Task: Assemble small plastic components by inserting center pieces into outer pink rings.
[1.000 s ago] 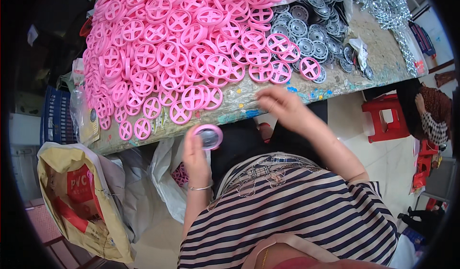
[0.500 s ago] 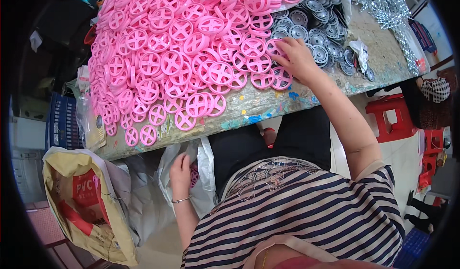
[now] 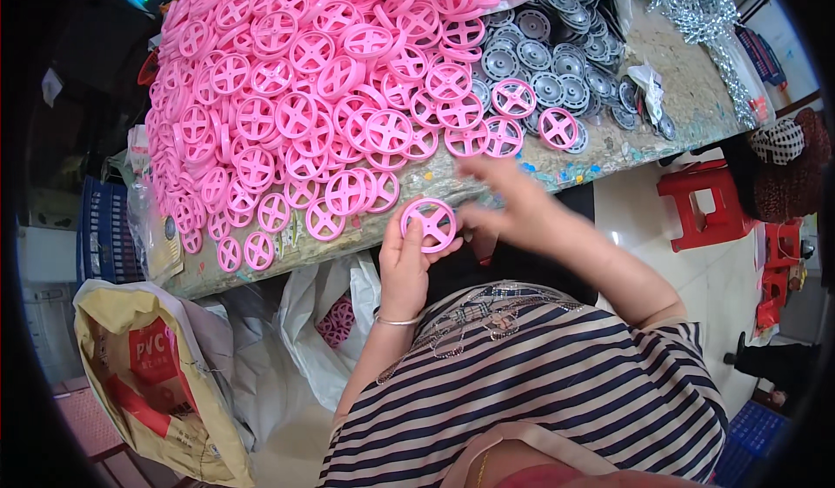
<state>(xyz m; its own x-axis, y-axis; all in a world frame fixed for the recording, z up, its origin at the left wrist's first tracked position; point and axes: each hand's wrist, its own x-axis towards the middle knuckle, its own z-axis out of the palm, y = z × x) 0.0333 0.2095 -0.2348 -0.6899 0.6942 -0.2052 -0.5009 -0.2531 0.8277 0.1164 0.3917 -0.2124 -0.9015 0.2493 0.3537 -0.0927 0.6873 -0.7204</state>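
My left hand (image 3: 402, 270) is closed on a pink plastic wheel (image 3: 429, 224) with four spokes, thumb over its face, just off the table's front edge. Blurred by motion, my right hand (image 3: 526, 214) hovers close to the right of that wheel. Its fingers look apart, and nothing shows in them. A big heap of like pink wheels (image 3: 291, 75) covers the left and middle of the table. Round grey discs (image 3: 546, 88) lie to the right of the heap, partly on a white bag. One loose pink wheel (image 3: 557, 129) rests among the nearest discs.
The worn, paint-flecked table (image 3: 665, 79) carries silver tinsel (image 3: 696, 18) at its far right. Below its front edge, a white sack (image 3: 300, 323) holds more pink pieces (image 3: 337, 321). A yellowish paper sack (image 3: 156, 401) stands to its left. A red stool (image 3: 706, 203) is at right.
My left hand has risen from by the white sack and now holds a pink wheel. My right hand has moved back from the heap toward it. A pink wheel now lies on the discs.
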